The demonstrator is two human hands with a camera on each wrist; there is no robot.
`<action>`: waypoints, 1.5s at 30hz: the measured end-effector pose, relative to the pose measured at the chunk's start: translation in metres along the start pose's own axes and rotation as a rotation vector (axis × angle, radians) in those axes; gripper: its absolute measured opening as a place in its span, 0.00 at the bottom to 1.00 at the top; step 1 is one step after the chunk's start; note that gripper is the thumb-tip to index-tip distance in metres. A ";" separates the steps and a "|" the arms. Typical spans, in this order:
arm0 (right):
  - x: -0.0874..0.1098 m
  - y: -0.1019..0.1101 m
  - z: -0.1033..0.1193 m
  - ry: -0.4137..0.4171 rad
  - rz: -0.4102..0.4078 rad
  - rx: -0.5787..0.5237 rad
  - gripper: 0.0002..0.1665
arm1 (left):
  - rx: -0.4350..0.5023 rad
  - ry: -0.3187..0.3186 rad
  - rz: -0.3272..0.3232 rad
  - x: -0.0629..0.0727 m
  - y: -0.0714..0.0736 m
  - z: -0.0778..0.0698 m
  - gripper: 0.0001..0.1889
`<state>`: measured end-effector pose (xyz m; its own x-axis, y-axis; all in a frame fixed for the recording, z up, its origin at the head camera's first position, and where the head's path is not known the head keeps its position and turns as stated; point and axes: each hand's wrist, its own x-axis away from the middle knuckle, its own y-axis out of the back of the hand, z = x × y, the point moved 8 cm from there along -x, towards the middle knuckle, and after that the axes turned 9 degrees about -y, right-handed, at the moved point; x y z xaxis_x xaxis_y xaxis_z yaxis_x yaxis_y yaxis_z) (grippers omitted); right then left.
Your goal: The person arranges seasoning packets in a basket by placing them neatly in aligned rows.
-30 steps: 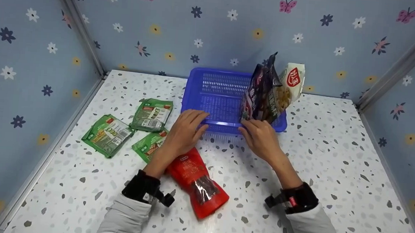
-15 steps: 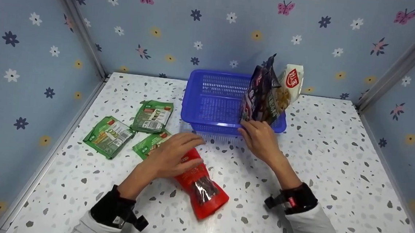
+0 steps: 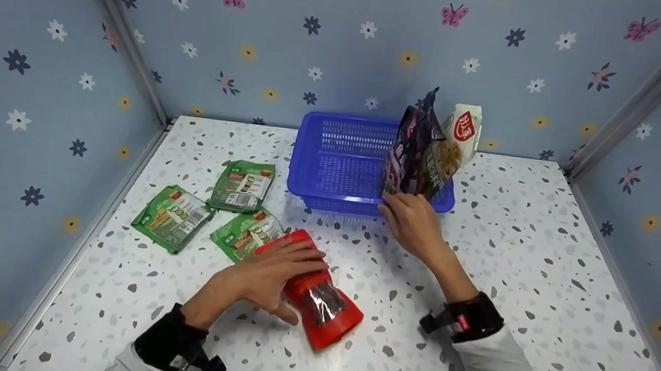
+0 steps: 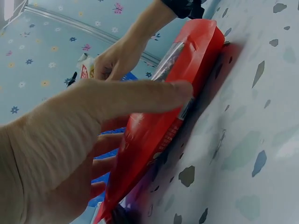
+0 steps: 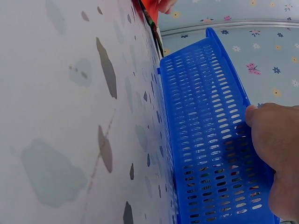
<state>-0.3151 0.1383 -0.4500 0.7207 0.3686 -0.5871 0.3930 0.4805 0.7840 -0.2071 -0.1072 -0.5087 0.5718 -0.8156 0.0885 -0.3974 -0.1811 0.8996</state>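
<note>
My left hand (image 3: 281, 269) lies spread over a red snack pouch (image 3: 327, 310) with a clear window, on the table. In the left wrist view, the thumb shows in front of the red pouch (image 4: 145, 135) and the fingers show beyond it. My right hand (image 3: 415, 223) grips the front rim of a blue plastic basket (image 3: 341, 198), thumb outside and fingers over the edge. Inside the basket's right part stand a dark purple bag (image 3: 405, 150) and a cream-topped bag (image 3: 463, 128), both upright.
Several green packets lie left of the basket: one flat at far left (image 3: 174, 218), another behind it (image 3: 243, 185), and a third green packet (image 3: 246, 232) partly under the red pouch. A flowered wall (image 3: 346, 47) stands close behind the basket.
My left hand has left the basket's front rim and come back toward me, down over the red pouch. The right hand has stayed on the rim.
</note>
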 end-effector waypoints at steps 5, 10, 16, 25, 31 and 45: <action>0.000 0.000 0.000 -0.014 0.012 0.000 0.18 | -0.084 -0.002 0.035 -0.011 -0.005 -0.001 0.60; 0.000 0.001 0.000 -0.018 0.006 -0.005 0.18 | -0.132 -0.004 0.042 -0.021 -0.005 -0.002 0.56; 0.001 0.000 -0.001 -0.037 0.022 -0.003 0.19 | -0.129 -0.027 0.029 -0.031 -0.005 -0.002 0.51; 0.000 0.000 -0.001 -0.023 0.004 0.001 0.18 | -0.115 -0.030 -0.046 -0.039 -0.011 -0.004 0.44; 0.000 0.000 -0.001 -0.019 0.004 -0.001 0.18 | -0.126 -0.033 -0.102 -0.043 -0.013 -0.005 0.43; 0.000 -0.002 -0.002 -0.039 0.026 -0.008 0.18 | -0.264 -0.093 -0.423 -0.051 0.041 -0.010 0.46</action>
<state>-0.3169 0.1391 -0.4521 0.7522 0.3500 -0.5582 0.3693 0.4777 0.7971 -0.2455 -0.0676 -0.4720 0.5723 -0.7485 -0.3352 0.0575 -0.3710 0.9268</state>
